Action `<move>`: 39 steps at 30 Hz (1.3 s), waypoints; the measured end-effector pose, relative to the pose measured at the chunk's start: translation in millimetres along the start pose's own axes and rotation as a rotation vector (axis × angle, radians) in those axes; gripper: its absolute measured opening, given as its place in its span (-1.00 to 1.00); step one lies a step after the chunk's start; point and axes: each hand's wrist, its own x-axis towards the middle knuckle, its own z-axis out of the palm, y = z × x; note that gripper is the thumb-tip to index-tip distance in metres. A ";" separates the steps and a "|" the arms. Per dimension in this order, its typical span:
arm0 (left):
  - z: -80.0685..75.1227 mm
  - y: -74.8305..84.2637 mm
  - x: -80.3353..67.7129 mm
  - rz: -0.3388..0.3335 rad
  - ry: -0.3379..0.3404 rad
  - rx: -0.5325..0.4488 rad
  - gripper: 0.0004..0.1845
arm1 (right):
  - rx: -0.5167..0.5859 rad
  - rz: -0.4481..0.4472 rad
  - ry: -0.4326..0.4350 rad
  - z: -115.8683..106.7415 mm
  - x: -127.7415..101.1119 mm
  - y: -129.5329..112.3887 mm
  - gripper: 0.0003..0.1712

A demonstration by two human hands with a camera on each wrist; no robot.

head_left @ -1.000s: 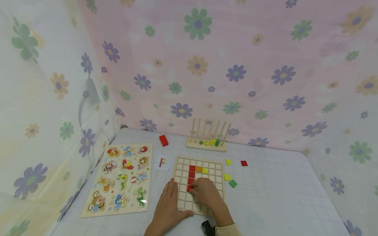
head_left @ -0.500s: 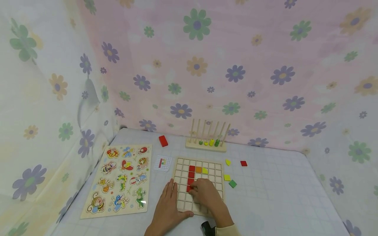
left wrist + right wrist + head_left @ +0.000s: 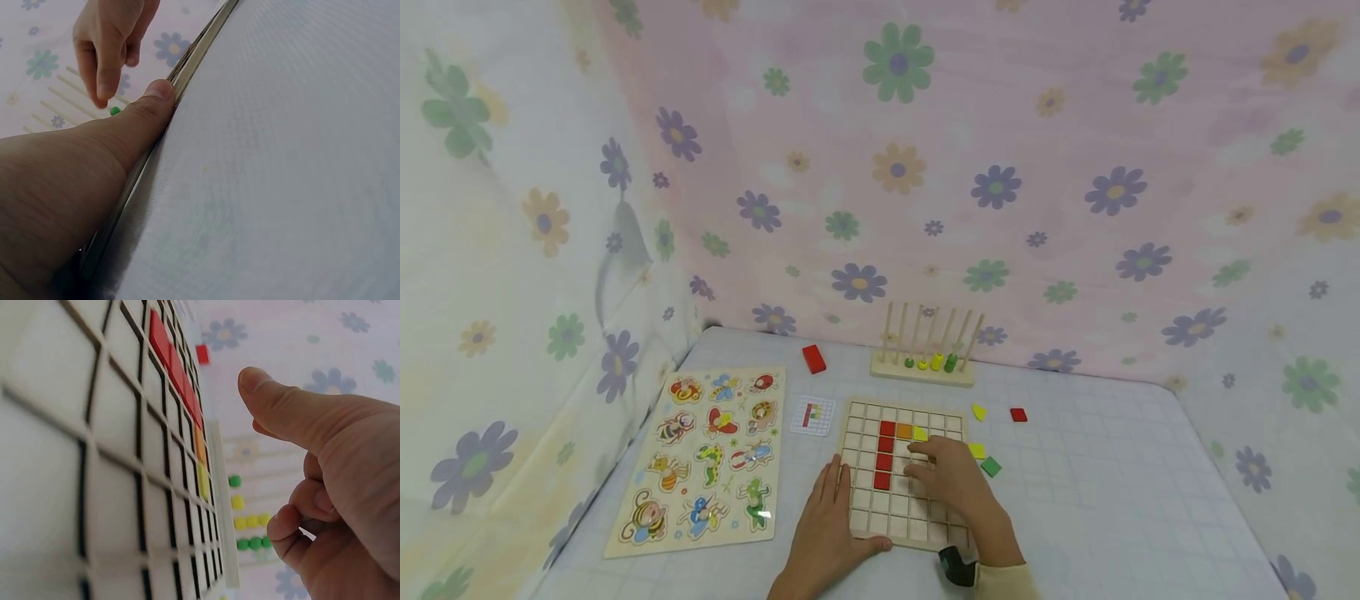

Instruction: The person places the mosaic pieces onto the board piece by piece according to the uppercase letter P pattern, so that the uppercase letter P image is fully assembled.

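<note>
Head view: animal puzzle [image 3: 703,454] beside grid board [image 3: 901,471].

The grid board [image 3: 901,475] lies in the middle of the table [image 3: 1112,500]. The animal puzzle [image 3: 703,458] lies to its left. The peg rack [image 3: 925,354] stands behind it. A small card [image 3: 813,414] lies between puzzle and board.

I'm looking into what reads as a child's play corner in a home. Flower-print fabric [image 3: 925,167] hangs as walls on all sides, pink behind and pale at the left, closing in a soft, quilted white surface [image 3: 1112,500]. On it lie toys: an animal peg puzzle [image 3: 707,454], a wooden grid board [image 3: 902,475] with coloured tiles, a small pattern card [image 3: 813,414], and a peg rack [image 3: 928,354] with beads.
</note>
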 end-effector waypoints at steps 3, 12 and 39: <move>0.2 -0.2 -0.8 -0.003 0.000 -0.007 0.45 | 0.026 0.059 0.027 -14.3 1.7 15.5 -0.60; -0.6 0.0 -2.2 0.022 0.031 -0.007 0.43 | -0.060 0.152 0.127 -63.3 3.7 88.1 -0.51; -0.2 -1.0 -0.7 0.009 0.004 -0.008 0.44 | -0.103 0.360 -0.075 -98.6 31.4 180.3 -0.38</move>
